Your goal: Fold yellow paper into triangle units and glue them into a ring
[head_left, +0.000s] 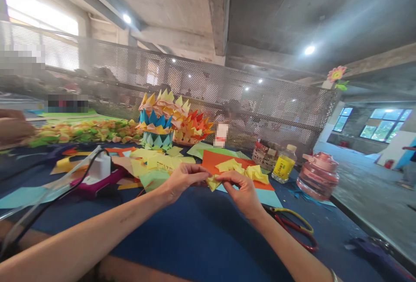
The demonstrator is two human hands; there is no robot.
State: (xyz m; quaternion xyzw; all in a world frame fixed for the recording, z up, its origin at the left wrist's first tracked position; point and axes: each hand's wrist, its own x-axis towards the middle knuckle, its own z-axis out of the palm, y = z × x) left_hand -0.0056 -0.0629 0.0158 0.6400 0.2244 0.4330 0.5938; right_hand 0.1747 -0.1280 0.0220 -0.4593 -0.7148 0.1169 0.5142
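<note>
Pinched nearly closed as my left fingers [196, 169] and right fingers [231, 176] are on the yellow paper [213, 183], inside the desk's [208, 230] near edge, I seem mid-fold; next probably wants firm creasing.

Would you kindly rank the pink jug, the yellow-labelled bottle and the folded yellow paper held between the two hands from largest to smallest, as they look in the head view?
1. Pink jug
2. Yellow-labelled bottle
3. Folded yellow paper, clearly the smallest
</note>
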